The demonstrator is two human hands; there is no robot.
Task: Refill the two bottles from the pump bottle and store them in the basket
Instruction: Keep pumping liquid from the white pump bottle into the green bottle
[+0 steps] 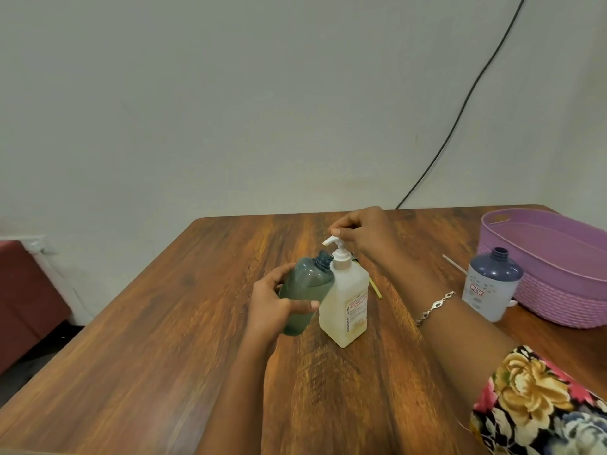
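At the far left stands a dark red piece of furniture (pixel 26 290), beside the wooden surface (pixel 164 339). Near the middle of the surface, the left hand (pixel 279 307) grips a green translucent bottle (pixel 305 287), with the fingers and thumb curled round its body. This bottle has no cap and is tilted, so that its open neck comes just under the spout of the pump bottle (pixel 345 300). The two bodies are touching or nearly so. The white pump bottle stands upright on the surface, with a label on its side.

Above its pump head is the right hand (pixel 364 234), with curled fingers. The fingertips (pixel 335 232) are just at the pump head, but I cannot tell if they touch it. The right wrist wears a bracelet (pixel 435 307).

Further right, a blue-grey bottle (pixel 491 284) stands upright and uncapped, just beside a purple basket (pixel 558 290) at the right edge.
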